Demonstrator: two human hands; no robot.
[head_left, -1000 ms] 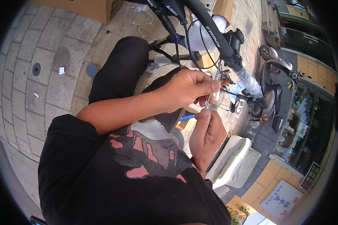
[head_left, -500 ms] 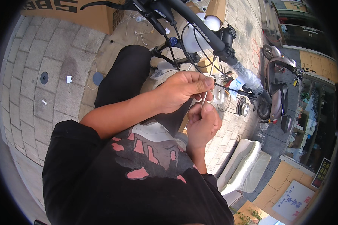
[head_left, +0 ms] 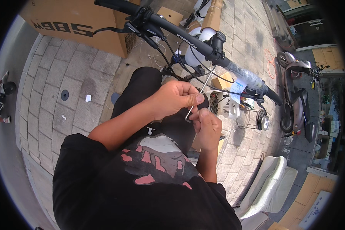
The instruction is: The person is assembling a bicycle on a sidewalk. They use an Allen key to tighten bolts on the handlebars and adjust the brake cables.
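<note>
My left hand (head_left: 175,100) is closed, with thumb and fingers pinching a thin silver hex key (head_left: 207,82). The key slants from the upper right down past my fingers, and its short bent end shows below them. Close by on the right, my right hand (head_left: 209,129) is curled, its thumb against the fingers. Its fingertips are next to the key's lower part; whether they touch it, or grip something small, I cannot tell. In front of both hands is a black bicycle handlebar (head_left: 170,28), with clear wrap (head_left: 241,73) round its right part and brake levers and cables attached.
A big cardboard box (head_left: 73,17) stands at the far left. Beyond my hands are a white tray of small parts (head_left: 234,111) and a small box (head_left: 222,81). A parked scooter (head_left: 297,94) is at the right, and a pale padded seat (head_left: 270,186) at the lower right.
The whole view has shifted, so the bicycle sits lower. The hex key's bent end has come into sight below my left hand. My right thumb now lies farther from the key's shaft.
</note>
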